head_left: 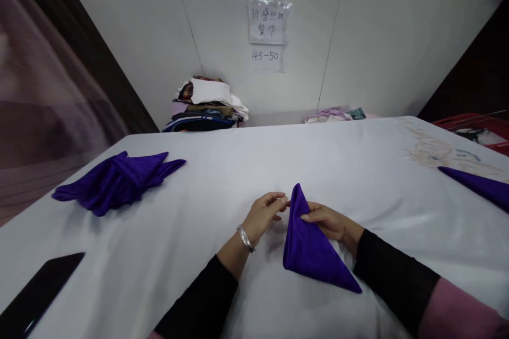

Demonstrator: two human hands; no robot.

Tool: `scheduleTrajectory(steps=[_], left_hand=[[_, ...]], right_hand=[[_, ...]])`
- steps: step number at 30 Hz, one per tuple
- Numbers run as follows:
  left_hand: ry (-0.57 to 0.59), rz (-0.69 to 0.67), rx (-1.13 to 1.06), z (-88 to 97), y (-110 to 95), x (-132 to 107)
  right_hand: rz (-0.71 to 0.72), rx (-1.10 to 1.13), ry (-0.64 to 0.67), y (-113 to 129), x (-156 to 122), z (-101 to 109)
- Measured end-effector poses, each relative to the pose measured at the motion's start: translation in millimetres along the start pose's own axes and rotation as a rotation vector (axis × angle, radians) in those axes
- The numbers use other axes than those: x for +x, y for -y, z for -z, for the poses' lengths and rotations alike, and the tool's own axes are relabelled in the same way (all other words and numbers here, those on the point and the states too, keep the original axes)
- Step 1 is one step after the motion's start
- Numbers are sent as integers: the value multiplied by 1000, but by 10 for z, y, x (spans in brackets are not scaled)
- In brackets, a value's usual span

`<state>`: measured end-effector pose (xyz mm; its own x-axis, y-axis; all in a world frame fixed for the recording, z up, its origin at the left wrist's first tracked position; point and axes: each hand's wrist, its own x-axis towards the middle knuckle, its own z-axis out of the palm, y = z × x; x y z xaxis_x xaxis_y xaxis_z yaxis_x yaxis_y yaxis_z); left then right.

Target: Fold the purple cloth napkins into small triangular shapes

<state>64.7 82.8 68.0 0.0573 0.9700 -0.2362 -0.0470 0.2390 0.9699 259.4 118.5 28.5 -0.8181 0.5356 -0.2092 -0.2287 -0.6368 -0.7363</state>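
Where the folded purple napkin (308,246) lies on the white surface (358,169), the left hand (264,214) pinches its top corner, and the right hand (330,222) has its grip clamped on the right edge.

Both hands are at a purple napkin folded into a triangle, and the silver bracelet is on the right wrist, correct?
No: the head view shows the silver bracelet on the left wrist. The left hand and right hand are indeed at the triangular purple napkin.
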Motion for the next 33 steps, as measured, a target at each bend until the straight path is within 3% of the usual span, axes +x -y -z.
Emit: scheduleTrajectory(steps=[4, 8, 15, 21, 33], left_hand=[[39, -3, 12, 19, -7, 5], [100, -15, -8, 34, -23, -2], [355, -37, -182, 70, -59, -48], [400, -29, -146, 113, -56, -40], [372, -23, -144, 109, -26, -9]], right_hand=[[-19, -14, -23, -10, -18, -31], [-117, -36, 50, -53, -52, -106], [-213, -94, 161, -91, -81, -207], [-231, -110, 162, -85, -92, -217], [-266, -143, 158, -99, -102, -191]])
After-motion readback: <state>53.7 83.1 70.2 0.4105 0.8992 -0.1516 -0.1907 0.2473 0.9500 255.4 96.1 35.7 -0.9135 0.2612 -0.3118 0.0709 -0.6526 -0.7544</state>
